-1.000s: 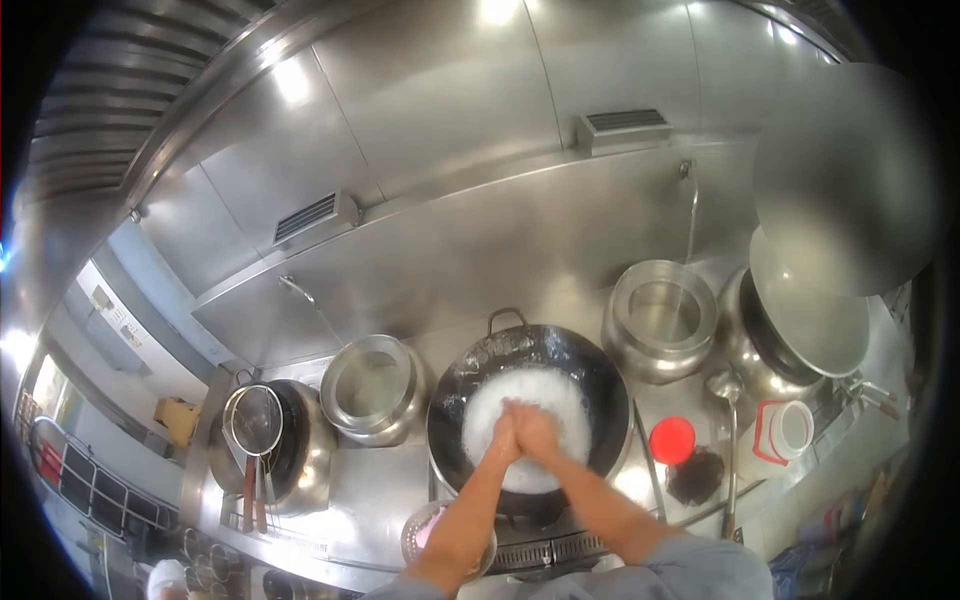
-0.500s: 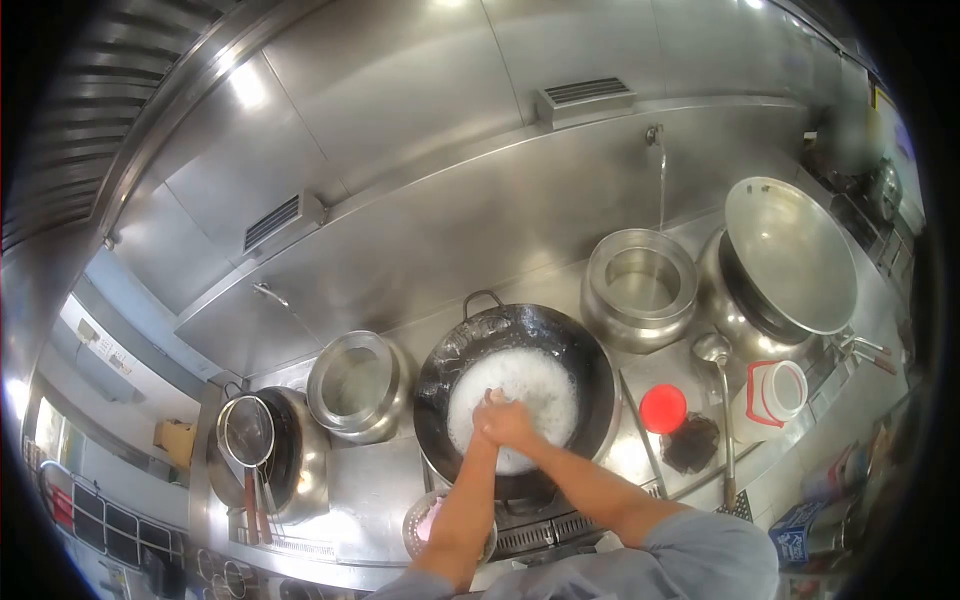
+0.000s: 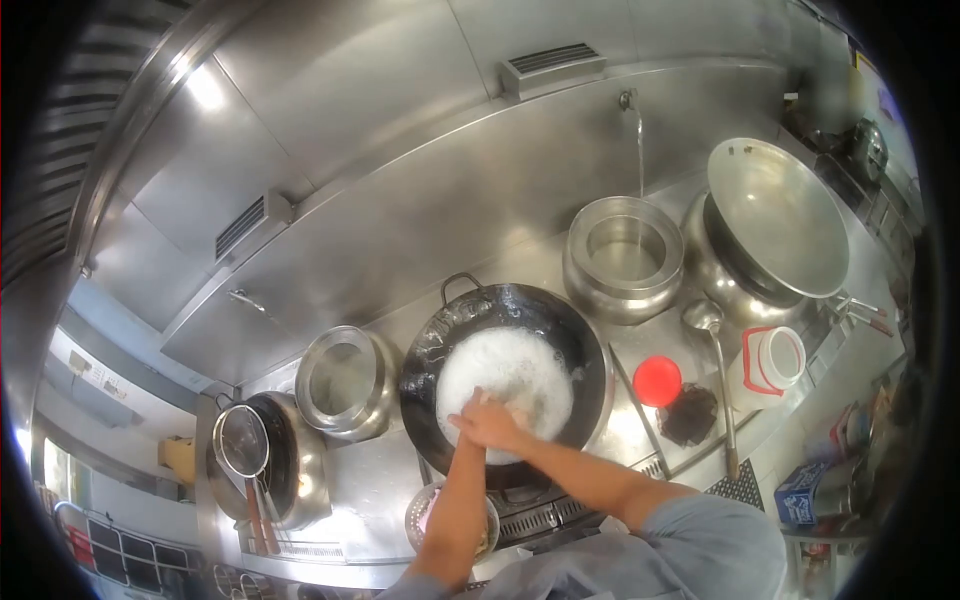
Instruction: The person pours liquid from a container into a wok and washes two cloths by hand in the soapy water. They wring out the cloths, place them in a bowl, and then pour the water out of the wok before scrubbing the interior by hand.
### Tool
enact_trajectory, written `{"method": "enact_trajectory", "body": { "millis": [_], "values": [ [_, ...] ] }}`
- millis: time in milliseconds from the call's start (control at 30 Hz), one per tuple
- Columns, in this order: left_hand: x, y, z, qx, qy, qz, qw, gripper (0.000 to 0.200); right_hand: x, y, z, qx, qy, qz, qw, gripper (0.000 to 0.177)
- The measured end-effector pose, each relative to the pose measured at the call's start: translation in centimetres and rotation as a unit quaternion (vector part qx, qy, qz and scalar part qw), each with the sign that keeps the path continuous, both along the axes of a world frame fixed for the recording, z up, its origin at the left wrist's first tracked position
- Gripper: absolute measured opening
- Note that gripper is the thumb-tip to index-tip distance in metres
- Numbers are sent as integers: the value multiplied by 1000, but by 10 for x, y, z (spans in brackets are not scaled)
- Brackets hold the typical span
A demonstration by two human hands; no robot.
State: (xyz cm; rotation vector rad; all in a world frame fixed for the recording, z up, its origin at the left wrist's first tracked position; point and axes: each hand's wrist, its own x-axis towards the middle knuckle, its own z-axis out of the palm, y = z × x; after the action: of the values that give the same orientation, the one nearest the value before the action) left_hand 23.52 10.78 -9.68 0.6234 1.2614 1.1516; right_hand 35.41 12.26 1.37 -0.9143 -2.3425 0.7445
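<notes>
A large black wok [image 3: 422, 345] stands at the centre with white foamy liquid [image 3: 500, 355] in it. Over the near part of the foam, my right hand [image 3: 500, 424] lies across my left hand [image 3: 466, 426], and the two touch. The right fingers are closed and bent inward; what they grip, if anything, is hidden. Most of the left fingers are covered by the right hand and foam. Just beyond the hands, a blurred brownish patch shows in the foam. Below the wok, a perforated bowl [image 3: 488, 525] with something pink in it sits partly behind my left forearm.
Metal pots stand left [image 3: 345, 375] and right [image 3: 625, 260] of the wok; water runs from a tap [image 3: 628, 98] into the right one. A big tilted pan [image 3: 778, 215], ladle [image 3: 720, 360], red lid [image 3: 657, 381], white tub [image 3: 780, 355] and strainer [image 3: 241, 440] lie around.
The view has shifted, so the counter things sit a little further left and mostly higher. My joined hands have moved nearer the wok's front edge, the right hand turning over the left.
</notes>
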Motion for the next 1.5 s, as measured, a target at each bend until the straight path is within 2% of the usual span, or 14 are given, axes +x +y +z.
{"method": "enact_trajectory", "body": {
  "millis": [167, 367, 400, 467, 500, 533, 600, 633, 800, 900, 1100, 1167, 1200, 1500],
  "values": [
    [21, -1, 25, 64, -9, -12, 998, 38, -7, 45, -26, -116, 77, -233, 962, 52],
    [56, 4, 127, -103, -168, 78, 977, 46, 8, 53, -33, -149, 116, -154, 970, 58],
    [29, 12, 73, 8, 90, -22, 996, 45, 16, 74, -38, -229, 109, -102, 962, 59],
    [-7, 14, 25, 298, 560, -101, 767, 40, 31, 94, -37, -329, 82, -32, 940, 69],
    [-4, 10, 63, 247, 257, -99, 929, 34, 41, 96, -32, -326, 52, 19, 944, 63],
    [1, 5, 105, 170, -67, -14, 983, 30, 58, 96, -13, -383, 41, 96, 918, 55],
    [7, 15, 125, 15, -242, 135, 961, 38, 64, 90, -26, -482, 182, 71, 854, 42],
    [-11, 22, 83, -1, -250, 102, 963, 40, 48, 74, -24, -377, 175, 43, 909, 40],
    [-18, 43, -30, 184, 149, -24, 971, 34, -3, 51, -52, -115, 60, -65, 989, 39],
    [17, 10, 38, 200, 618, -111, 752, 44, -14, 55, -65, -61, 12, -128, 990, 39],
    [11, 18, 73, 41, 691, -244, 680, 47, -11, 38, -64, -7, 42, -61, 997, 37],
    [20, 9, 84, -20, 243, -2, 970, 40, 14, 78, -76, -98, -31, -132, 986, 38],
    [21, 6, 87, -48, -24, 127, 990, 37, 23, 95, -79, -140, -67, -166, 974, 40],
    [-35, 47, -48, 25, 47, -28, 998, 30, -39, 40, -71, -65, -18, -148, 987, 37]
  ]
}}
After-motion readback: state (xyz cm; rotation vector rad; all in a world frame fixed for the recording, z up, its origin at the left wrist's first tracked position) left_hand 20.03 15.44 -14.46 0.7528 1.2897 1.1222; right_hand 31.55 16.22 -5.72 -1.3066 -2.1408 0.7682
